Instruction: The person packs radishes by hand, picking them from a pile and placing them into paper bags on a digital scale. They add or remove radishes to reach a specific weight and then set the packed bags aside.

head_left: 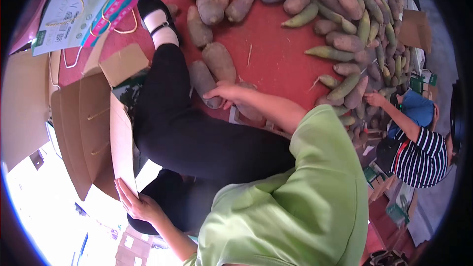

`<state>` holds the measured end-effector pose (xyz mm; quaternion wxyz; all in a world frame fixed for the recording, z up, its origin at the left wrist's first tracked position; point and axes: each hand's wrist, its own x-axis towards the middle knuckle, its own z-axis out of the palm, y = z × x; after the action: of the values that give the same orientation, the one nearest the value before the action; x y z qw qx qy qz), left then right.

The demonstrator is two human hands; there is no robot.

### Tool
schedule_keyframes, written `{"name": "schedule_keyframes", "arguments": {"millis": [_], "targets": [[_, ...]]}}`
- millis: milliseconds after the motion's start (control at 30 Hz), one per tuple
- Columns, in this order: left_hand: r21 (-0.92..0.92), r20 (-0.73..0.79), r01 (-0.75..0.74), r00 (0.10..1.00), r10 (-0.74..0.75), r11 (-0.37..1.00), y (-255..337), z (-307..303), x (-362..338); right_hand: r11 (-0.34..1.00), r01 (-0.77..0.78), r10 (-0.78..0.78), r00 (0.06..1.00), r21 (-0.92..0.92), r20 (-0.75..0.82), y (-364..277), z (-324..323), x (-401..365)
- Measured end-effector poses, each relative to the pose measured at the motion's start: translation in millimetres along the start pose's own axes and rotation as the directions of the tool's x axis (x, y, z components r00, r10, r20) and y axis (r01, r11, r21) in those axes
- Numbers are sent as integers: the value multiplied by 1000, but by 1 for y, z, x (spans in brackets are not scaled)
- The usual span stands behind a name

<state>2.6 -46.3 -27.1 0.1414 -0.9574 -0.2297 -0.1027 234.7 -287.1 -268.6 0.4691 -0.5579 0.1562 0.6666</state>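
My right hand (224,93) reaches down past my knee, its fingers curled on the lower end of a dusty purple-brown radish (201,80). Another such radish (219,63) lies alongside it, and a further one (250,106) is partly covered by my forearm. Lower in the view, my left hand (135,204) grips the edge of a cardboard box flap (121,143). This open cardboard box (81,128) stands beside my legs, and something dark green printed shows by its inner side. Much of its inside is hidden from me.
A large heap of green and purple radishes (345,34) spreads over the red floor covering (266,34). Several more radishes (212,10) lie near my shoe. Printed bags with rope handles (74,12) lean at upper left. Another person (419,155) in stripes reaches toward the heap.
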Motion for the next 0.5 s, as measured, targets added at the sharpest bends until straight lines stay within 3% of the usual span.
{"name": "schedule_keyframes", "arguments": {"millis": [67, 100, 167, 300, 367, 500], "targets": [[1, -7, 2, 1000, -2, 1000, 2, 1, 0, 980, 195, -197, 978, -28, -62, 11, -12, -27], [3, 10, -3, 1000, 3, 1000, 1, 0, 0, 984, 180, -181, 982, -20, -59, 20, -19, -35], [6, -22, -19, 1000, 20, 1000, 3, 1, 1, 950, 244, -280, 943, -196, -181, 28, -40, -47], [4, -19, -2, 1000, 3, 1000, 3, 2, 0, 956, 269, -293, 907, -119, -302, 39, -76, -63], [-1, -13, 4, 1000, -4, 1000, 6, 0, 1, 955, 246, -294, 843, -164, -449, 45, -91, -63], [3, -19, -2, 1000, 2, 1000, 5, 0, 0, 972, 169, -231, 824, -165, -517, 50, -107, -58]]}}
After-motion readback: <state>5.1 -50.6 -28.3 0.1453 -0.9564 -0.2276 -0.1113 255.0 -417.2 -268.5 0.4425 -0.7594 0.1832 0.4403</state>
